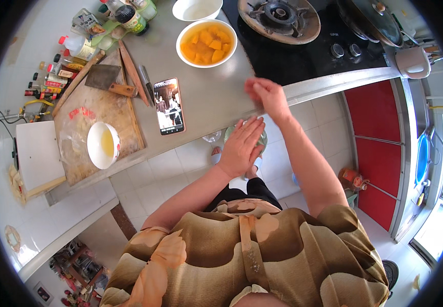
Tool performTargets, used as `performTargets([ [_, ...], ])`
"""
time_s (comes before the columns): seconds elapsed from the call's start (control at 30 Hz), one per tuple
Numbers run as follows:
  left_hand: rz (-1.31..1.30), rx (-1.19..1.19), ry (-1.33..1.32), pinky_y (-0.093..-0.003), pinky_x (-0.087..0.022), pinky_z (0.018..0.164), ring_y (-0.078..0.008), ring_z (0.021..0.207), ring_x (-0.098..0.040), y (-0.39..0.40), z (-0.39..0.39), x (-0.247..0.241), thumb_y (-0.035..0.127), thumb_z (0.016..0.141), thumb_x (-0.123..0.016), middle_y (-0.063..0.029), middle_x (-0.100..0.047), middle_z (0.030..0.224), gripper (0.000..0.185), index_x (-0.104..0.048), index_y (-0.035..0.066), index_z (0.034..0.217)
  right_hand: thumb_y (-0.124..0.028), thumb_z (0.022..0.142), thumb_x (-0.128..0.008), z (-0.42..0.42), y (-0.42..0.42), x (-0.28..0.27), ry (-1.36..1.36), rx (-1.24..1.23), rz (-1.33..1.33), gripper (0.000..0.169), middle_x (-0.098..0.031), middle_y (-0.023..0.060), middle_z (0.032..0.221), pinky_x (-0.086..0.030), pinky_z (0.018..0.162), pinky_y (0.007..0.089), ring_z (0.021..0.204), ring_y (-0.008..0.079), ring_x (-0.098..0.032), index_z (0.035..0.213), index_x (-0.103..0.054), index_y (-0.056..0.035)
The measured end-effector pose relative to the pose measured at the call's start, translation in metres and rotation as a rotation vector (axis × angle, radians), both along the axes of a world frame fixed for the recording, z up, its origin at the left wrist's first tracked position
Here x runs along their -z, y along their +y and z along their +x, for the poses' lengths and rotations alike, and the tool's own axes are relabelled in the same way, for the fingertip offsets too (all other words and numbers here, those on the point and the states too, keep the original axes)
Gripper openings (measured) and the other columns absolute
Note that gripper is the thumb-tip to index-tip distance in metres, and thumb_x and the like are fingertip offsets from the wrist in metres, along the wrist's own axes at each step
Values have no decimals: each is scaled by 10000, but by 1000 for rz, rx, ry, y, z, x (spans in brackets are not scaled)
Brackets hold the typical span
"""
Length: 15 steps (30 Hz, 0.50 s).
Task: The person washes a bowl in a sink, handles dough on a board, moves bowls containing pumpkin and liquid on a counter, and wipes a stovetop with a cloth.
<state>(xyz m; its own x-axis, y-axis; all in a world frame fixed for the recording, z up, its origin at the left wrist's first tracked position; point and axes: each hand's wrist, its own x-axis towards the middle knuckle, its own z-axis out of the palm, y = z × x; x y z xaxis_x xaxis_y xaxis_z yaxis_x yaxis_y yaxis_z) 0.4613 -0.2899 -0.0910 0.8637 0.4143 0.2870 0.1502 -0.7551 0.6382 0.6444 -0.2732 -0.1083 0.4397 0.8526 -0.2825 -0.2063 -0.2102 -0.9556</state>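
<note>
My left hand (242, 147) is held flat, palm down, with straight fingers and nothing visible in it. It hovers just off the counter's front edge, above a greenish clear container (264, 139) that it partly covers. Beyond it, my right hand (269, 98) is over the counter's edge near the stove. Its fingers are curled and blurred by motion; no object shows in them. A white bowl of orange chunks in liquid, possibly pumpkin (206, 43), stands farther back on the grey counter (210, 88). To the left, a smartphone (169, 106) lies playing a video.
A cleaver (104, 78) and a bowl of yellow liquid (103, 146) rest on the wooden cutting board (79, 132). A knife (147, 84) lies nearby. Several bottles (77, 48) line the wall. Right are the gas burner (280, 15), a lidded pan (371, 21) and a white mug (413, 63).
</note>
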Motion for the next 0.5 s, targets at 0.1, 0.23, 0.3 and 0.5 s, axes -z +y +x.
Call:
performTargets([
  [0.1, 5, -140, -67, -496, -291, 1067, -330, 1307, -384, 19, 7, 1, 182, 866, -580, -166, -389, 1418, 573, -377, 10, 1373, -137, 926, -526, -24, -35, -8, 36, -93, -95, 244, -682, 75, 907, -511, 762, 275, 830, 134, -634, 1058, -651, 27],
  [0.23, 115, -264, 20, -495, -242, 1096, -317, 1360, -306, 58, 43, 5, 270, 898, -558, -155, -324, 1467, 642, -289, 28, 1428, -131, 892, -545, -25, -67, -11, -123, -343, -309, 262, -693, 73, 955, -517, 755, 277, 862, 123, -639, 1099, -654, -14],
  [0.3, 232, -318, 91, -491, -214, 1111, -313, 1380, -263, 84, 59, 17, 350, 897, -557, -158, -289, 1486, 694, -268, 16, 1433, -127, 893, -540, -20, -79, -8, 53, -235, -240, 264, -692, 68, 973, -514, 761, 264, 879, 125, -639, 1103, -654, -16],
  [0.5, 392, -280, 324, -454, -144, 1144, -264, 1410, -201, 119, 70, 32, 475, 896, -499, -143, -240, 1510, 746, -263, 22, 1438, -136, 939, -502, -11, -88, -27, 43, -127, -201, 261, -680, 78, 994, -520, 783, 279, 898, 150, -642, 1133, -631, -18],
])
